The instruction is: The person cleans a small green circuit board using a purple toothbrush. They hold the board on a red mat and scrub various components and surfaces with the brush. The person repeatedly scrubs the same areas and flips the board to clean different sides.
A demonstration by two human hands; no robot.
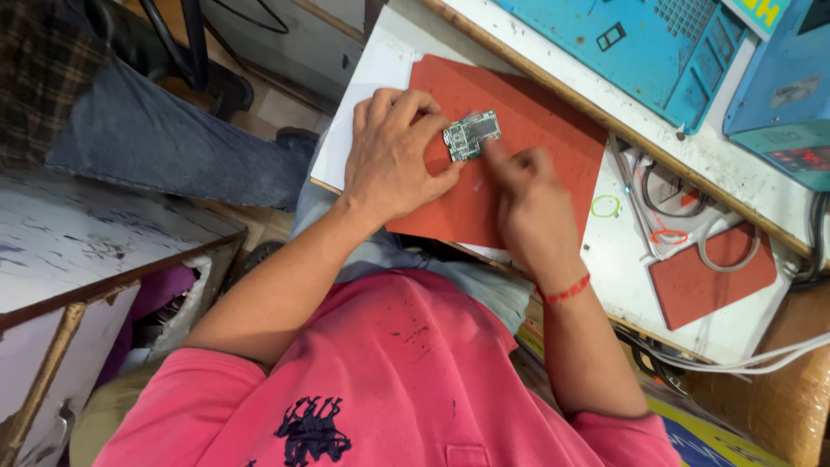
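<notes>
Two hands (393,151) (527,203), seemingly one circuit board (472,136).

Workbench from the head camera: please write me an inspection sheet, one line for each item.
Surface: white bench top, stained, with a large red mat on it.
Job's things: small green circuit board lying on the large mat.
Clutter: smaller red mat; green ring; red ring.
Grippers: left hand pinches the board's edge; right hand presses a fingertip on it.
Cables: grey and white leads coiled near the small mat; white cable at the bench edge.
Surroundings: blue equipment behind; another person's leg in jeans; second table.
</notes>
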